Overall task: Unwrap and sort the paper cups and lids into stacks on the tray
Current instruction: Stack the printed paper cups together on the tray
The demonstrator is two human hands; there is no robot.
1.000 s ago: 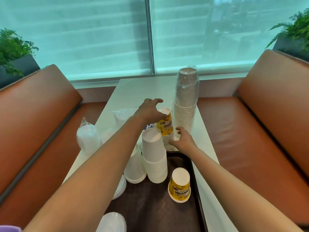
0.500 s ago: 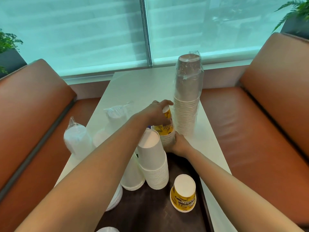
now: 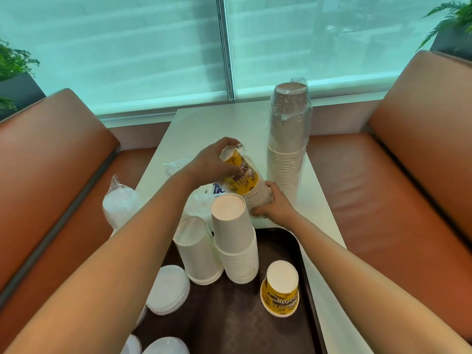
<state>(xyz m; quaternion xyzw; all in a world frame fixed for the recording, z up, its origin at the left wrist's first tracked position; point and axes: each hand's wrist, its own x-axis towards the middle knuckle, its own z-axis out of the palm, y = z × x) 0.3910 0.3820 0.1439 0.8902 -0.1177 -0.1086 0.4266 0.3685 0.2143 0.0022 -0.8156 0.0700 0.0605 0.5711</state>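
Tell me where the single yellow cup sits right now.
In the head view the single yellow cup stands upside down on the near right part of the dark tray, just right of the taller white cup stack.

Both forearms are bare, without sleeves or jewellery.

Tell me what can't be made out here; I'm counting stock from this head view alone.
- Yellow cup stack: its count, since the left hand, right hand and clear wrap cover it.
- Lids at the bottom: cut off by the frame edge.
- Wrapped lid bundle: partly behind the left forearm.
- Blue-printed packet: text too small, mostly hidden by cups.
- Tray: near end out of frame.
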